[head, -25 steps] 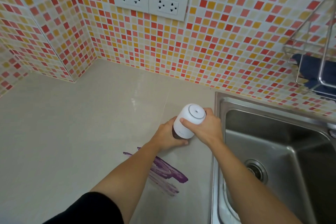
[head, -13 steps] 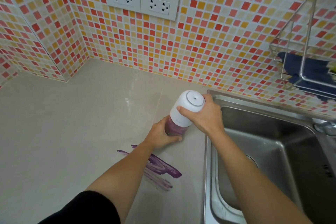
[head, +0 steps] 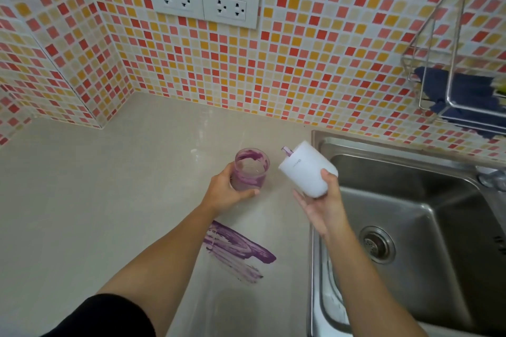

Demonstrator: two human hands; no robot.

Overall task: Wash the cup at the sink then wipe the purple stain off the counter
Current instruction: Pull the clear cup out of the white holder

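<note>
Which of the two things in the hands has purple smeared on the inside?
The clear cup in the left hand. Purple streaks line its inside walls. The white top part in the right hand is plain white outside, purple only at its tip.

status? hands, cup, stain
Left hand holds purple-smeared clear cup, upright. Right hand holds white top, near sink. Purple stain unwiped. Nothing blocking.

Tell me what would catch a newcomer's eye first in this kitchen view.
The smeared purple stain on the pale beige counter stands out first, just left of the stainless steel sink. Above it, the left hand holds a clear cup streaked with purple, while the right hand holds a white cylindrical top piece tilted near the sink's edge. Behind, the red, orange and cream mosaic wall is loud.
</note>
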